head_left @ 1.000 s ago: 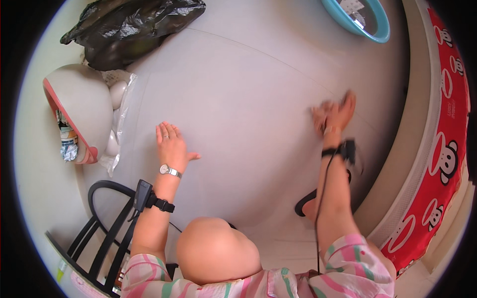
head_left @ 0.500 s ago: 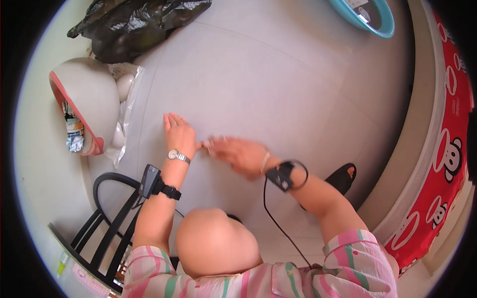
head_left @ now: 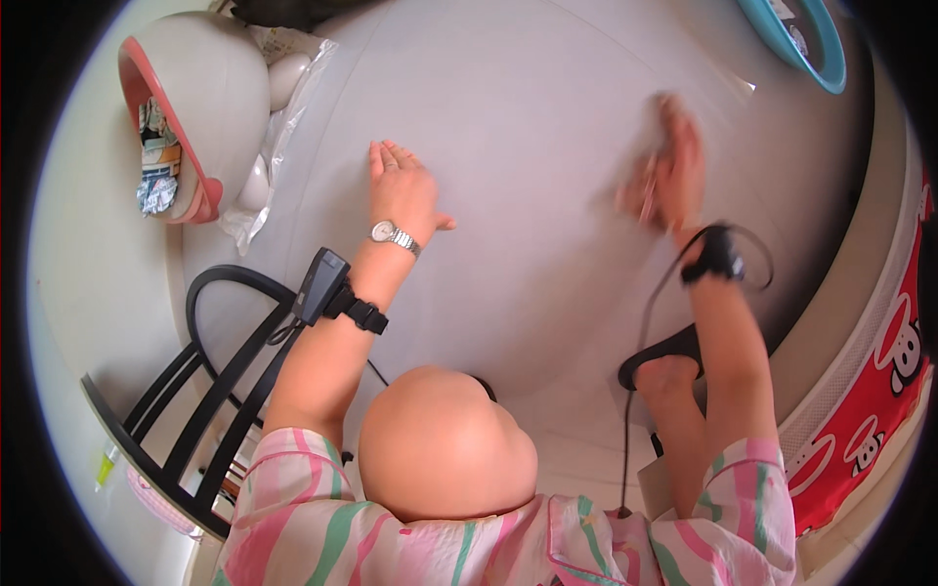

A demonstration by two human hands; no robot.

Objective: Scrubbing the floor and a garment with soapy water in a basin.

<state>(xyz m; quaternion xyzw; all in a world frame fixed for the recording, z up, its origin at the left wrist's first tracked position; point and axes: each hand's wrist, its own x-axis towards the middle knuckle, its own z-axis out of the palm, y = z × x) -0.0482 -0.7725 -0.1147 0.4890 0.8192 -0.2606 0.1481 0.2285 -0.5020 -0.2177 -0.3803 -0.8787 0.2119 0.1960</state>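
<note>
My left hand [head_left: 404, 193] lies palm down against the pale grey floor [head_left: 518, 146], its fingers stretched out and the thumb apart. Nothing shows in it. A silver watch [head_left: 394, 235] is on that wrist, and a black strapped device [head_left: 337, 293] sits farther up the forearm. My right hand [head_left: 679, 181] is farther right over the floor, blurred by motion, with its fingers apart. I make out nothing held in it. The right wrist carries another black device [head_left: 718, 256] with a cable running down toward my body.
At the left stands a white rounded bin [head_left: 220, 83] with a pink rim, beside a clear plastic bag [head_left: 283, 137]. A black metal rack [head_left: 210, 410] is below it. At the far right is a blue basin [head_left: 829, 68]. A red patterned cloth [head_left: 894, 342] hangs along the right side.
My right hand has swung away from the left one, to the right and forward. The left hand keeps its flat pose. The whole view has shifted, so the bin and rack appear higher.
</note>
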